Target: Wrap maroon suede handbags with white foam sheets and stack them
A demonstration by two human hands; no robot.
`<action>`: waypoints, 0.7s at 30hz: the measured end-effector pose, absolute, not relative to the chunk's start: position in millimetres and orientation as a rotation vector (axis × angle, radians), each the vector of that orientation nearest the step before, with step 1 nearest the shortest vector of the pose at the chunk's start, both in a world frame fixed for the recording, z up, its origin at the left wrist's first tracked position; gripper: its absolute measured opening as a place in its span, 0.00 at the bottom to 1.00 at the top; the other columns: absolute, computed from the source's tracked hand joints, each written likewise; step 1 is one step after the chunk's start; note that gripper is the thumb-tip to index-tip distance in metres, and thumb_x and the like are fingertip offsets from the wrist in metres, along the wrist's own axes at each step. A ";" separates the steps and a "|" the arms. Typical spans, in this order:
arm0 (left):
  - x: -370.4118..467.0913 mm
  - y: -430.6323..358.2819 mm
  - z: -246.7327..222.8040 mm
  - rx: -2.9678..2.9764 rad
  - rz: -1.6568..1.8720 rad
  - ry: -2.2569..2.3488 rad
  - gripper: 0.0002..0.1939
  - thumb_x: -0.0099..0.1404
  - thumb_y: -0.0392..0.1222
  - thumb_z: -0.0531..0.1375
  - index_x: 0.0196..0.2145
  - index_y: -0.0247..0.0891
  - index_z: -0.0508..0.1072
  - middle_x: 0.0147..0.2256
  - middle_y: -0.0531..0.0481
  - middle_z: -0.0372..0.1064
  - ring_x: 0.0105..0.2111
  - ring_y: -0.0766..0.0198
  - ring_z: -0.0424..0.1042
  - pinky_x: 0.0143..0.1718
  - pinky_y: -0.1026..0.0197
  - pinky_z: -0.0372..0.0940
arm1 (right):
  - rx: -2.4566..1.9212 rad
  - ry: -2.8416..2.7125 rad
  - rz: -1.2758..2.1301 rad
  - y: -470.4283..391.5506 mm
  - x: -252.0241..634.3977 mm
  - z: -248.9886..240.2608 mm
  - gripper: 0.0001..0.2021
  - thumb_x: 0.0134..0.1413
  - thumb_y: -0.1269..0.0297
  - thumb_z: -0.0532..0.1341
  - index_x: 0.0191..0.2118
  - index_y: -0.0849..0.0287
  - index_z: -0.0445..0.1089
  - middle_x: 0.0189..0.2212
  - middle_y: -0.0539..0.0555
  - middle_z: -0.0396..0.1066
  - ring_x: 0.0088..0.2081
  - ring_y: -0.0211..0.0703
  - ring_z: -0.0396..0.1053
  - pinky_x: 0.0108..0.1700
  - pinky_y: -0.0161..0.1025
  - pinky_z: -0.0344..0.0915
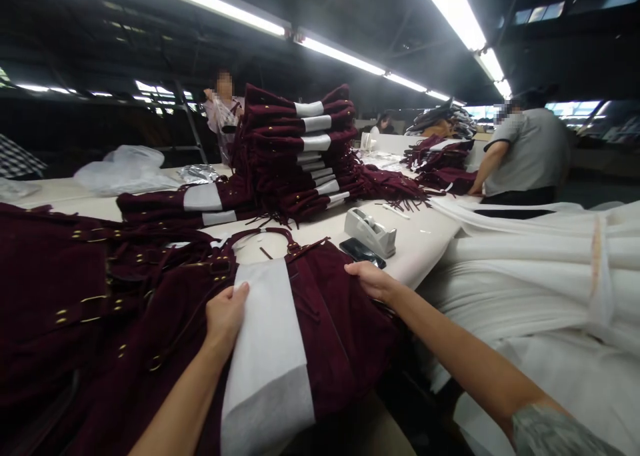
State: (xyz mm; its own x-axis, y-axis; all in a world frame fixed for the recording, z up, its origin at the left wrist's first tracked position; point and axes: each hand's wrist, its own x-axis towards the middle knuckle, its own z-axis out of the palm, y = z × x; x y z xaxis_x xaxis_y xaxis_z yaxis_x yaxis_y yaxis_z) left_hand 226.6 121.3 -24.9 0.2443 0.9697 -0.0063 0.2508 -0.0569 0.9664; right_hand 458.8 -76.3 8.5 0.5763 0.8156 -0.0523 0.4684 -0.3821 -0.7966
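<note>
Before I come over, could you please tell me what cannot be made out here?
- Head view, right hand: fingertips hidden by the burgundy bag.
- Head view, white sheets: cut off by the right edge.
- Head view, leftmost bag: cut off by the left edge.

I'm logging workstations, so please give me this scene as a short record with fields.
left hand: at the left edge of a white strip, thumb on top
right hand: holding the right side of a burgundy bag
beyond right hand: phone, tape dispenser
behind: stack of burgundy bags
far right: person in grey
</note>
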 end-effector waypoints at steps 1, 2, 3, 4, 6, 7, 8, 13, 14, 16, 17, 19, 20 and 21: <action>227.3 121.0 -26.1 1.511 0.902 1.186 0.23 0.45 0.58 0.60 0.28 0.33 0.75 0.22 0.53 0.67 0.22 0.63 0.62 0.23 0.63 0.58 | -2.003 -1.017 0.607 -74.1 457.9 5.9 0.14 0.60 0.67 0.51 0.33 0.66 0.73 0.26 0.58 0.74 0.30 0.46 0.72 0.39 0.41 0.69; 228.2 120.7 -27.3 1.503 0.896 1.182 0.24 0.45 0.58 0.60 0.28 0.33 0.75 0.22 0.52 0.67 0.22 0.63 0.63 0.23 0.63 0.58 | -1.984 -1.006 0.620 -71.0 455.7 2.2 0.14 0.60 0.67 0.50 0.33 0.65 0.73 0.25 0.57 0.73 0.29 0.46 0.72 0.38 0.41 0.69; 229.0 120.4 -28.5 1.499 0.890 1.179 0.24 0.45 0.58 0.60 0.28 0.33 0.75 0.22 0.52 0.67 0.23 0.63 0.63 0.23 0.62 0.58 | -1.981 -0.986 0.617 -67.3 452.7 -2.4 0.14 0.60 0.66 0.51 0.33 0.65 0.73 0.25 0.57 0.73 0.29 0.45 0.71 0.37 0.41 0.69; 229.6 120.2 -29.6 1.497 0.882 1.177 0.24 0.45 0.58 0.60 0.28 0.33 0.75 0.22 0.51 0.68 0.23 0.62 0.64 0.23 0.62 0.58 | -1.992 -0.962 0.599 -63.7 449.5 -7.1 0.14 0.61 0.66 0.51 0.34 0.65 0.72 0.26 0.57 0.73 0.29 0.46 0.71 0.38 0.41 0.68; 229.9 120.1 -31.0 1.503 0.865 1.169 0.23 0.44 0.58 0.61 0.28 0.33 0.75 0.22 0.50 0.69 0.23 0.62 0.65 0.23 0.62 0.59 | -2.045 -0.905 0.528 -58.9 444.5 -15.1 0.13 0.61 0.65 0.51 0.36 0.65 0.72 0.30 0.58 0.74 0.33 0.48 0.72 0.41 0.42 0.67; 229.6 120.1 -31.2 1.508 0.855 1.166 0.23 0.44 0.58 0.61 0.28 0.33 0.76 0.22 0.50 0.69 0.23 0.61 0.65 0.23 0.62 0.59 | -2.080 -0.880 0.482 -58.4 443.1 -17.5 0.13 0.61 0.65 0.51 0.37 0.65 0.71 0.32 0.59 0.74 0.36 0.49 0.72 0.43 0.42 0.66; 229.2 120.2 -30.9 1.513 0.844 1.166 0.23 0.44 0.57 0.61 0.28 0.33 0.76 0.22 0.50 0.69 0.23 0.61 0.65 0.23 0.62 0.59 | -2.116 -0.861 0.435 -59.5 442.2 -18.8 0.12 0.62 0.65 0.51 0.40 0.65 0.71 0.35 0.59 0.74 0.39 0.49 0.72 0.45 0.43 0.65; 225.7 118.3 -24.6 1.519 0.795 1.187 0.24 0.42 0.57 0.62 0.28 0.33 0.76 0.22 0.49 0.70 0.23 0.61 0.66 0.22 0.62 0.59 | -2.251 -0.842 0.285 -78.8 433.8 -15.1 0.14 0.64 0.65 0.53 0.53 0.60 0.65 0.40 0.59 0.73 0.45 0.52 0.70 0.51 0.47 0.60; 225.0 117.5 -23.0 1.521 0.782 1.190 0.24 0.41 0.57 0.63 0.29 0.33 0.76 0.22 0.49 0.70 0.23 0.60 0.66 0.22 0.62 0.60 | -2.269 -0.866 0.246 -82.6 429.4 -13.7 0.15 0.64 0.65 0.53 0.54 0.60 0.65 0.41 0.59 0.73 0.47 0.52 0.70 0.52 0.47 0.60; 223.5 116.2 -20.0 1.537 0.750 1.197 0.25 0.41 0.57 0.63 0.29 0.33 0.76 0.22 0.48 0.71 0.23 0.59 0.67 0.22 0.61 0.61 | -2.279 -0.972 0.125 -87.6 418.3 -10.6 0.14 0.65 0.66 0.52 0.54 0.59 0.65 0.45 0.59 0.71 0.50 0.49 0.68 0.53 0.44 0.60; 222.9 115.9 -18.5 1.553 0.734 1.207 0.25 0.40 0.58 0.63 0.29 0.33 0.76 0.22 0.48 0.71 0.23 0.59 0.67 0.22 0.61 0.62 | -2.267 -1.039 0.059 -88.6 412.4 -8.6 0.14 0.65 0.67 0.52 0.53 0.59 0.66 0.47 0.58 0.70 0.50 0.47 0.68 0.53 0.41 0.60; 221.8 116.2 -15.5 1.576 0.704 1.259 0.26 0.38 0.58 0.64 0.29 0.33 0.76 0.22 0.47 0.72 0.25 0.57 0.69 0.23 0.60 0.62 | -2.212 -1.152 -0.026 -88.0 402.3 -4.0 0.13 0.65 0.68 0.51 0.51 0.59 0.68 0.46 0.57 0.70 0.47 0.44 0.69 0.50 0.38 0.62; 221.6 116.6 -13.7 1.582 0.688 1.295 0.26 0.37 0.58 0.64 0.29 0.34 0.76 0.23 0.47 0.72 0.26 0.56 0.70 0.24 0.60 0.63 | -2.175 -1.170 -0.025 -86.7 399.4 -1.8 0.12 0.65 0.69 0.51 0.49 0.59 0.69 0.44 0.57 0.71 0.44 0.44 0.70 0.48 0.36 0.62; 221.6 117.1 -11.9 1.585 0.676 1.336 0.27 0.36 0.59 0.64 0.29 0.34 0.77 0.24 0.47 0.73 0.28 0.55 0.71 0.26 0.60 0.64 | -2.142 -1.162 -0.011 -85.0 398.3 -0.4 0.11 0.65 0.69 0.51 0.46 0.59 0.70 0.42 0.56 0.72 0.42 0.43 0.70 0.45 0.36 0.62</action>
